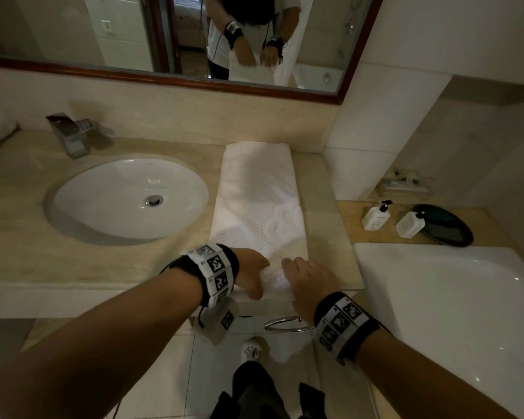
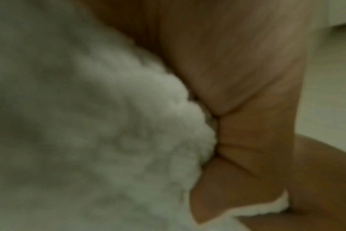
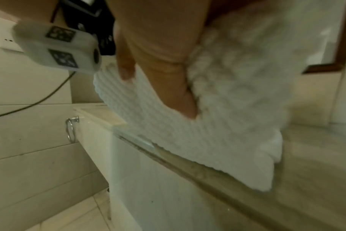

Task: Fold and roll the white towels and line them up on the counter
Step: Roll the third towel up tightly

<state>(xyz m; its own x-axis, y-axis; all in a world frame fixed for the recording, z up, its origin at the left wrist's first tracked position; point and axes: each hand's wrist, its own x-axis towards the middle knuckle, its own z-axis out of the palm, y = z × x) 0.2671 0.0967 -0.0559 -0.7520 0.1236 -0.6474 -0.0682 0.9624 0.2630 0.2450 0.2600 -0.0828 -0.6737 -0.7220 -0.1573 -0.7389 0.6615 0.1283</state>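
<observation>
A white towel (image 1: 256, 192), folded into a long strip, lies on the beige counter (image 1: 18, 255) right of the sink and reaches from the back wall to the front edge. Both hands sit at its near end. My left hand (image 1: 251, 272) curls over the turned-up near end, and in the left wrist view its fingers (image 2: 247, 128) pinch the towel's (image 2: 109, 140) nubby cloth. My right hand (image 1: 306, 281) grips the same end beside it. In the right wrist view the right hand's fingers (image 3: 164, 70) press into the bunched towel (image 3: 217, 132) at the counter's edge.
An oval white sink (image 1: 127, 198) and a chrome faucet (image 1: 70, 134) lie left of the towel. Two pump bottles (image 1: 375, 214) and a dark tray (image 1: 448, 228) stand on a ledge at right, above a white tub (image 1: 451, 297). A chrome towel ring (image 1: 288, 325) hangs below the counter edge.
</observation>
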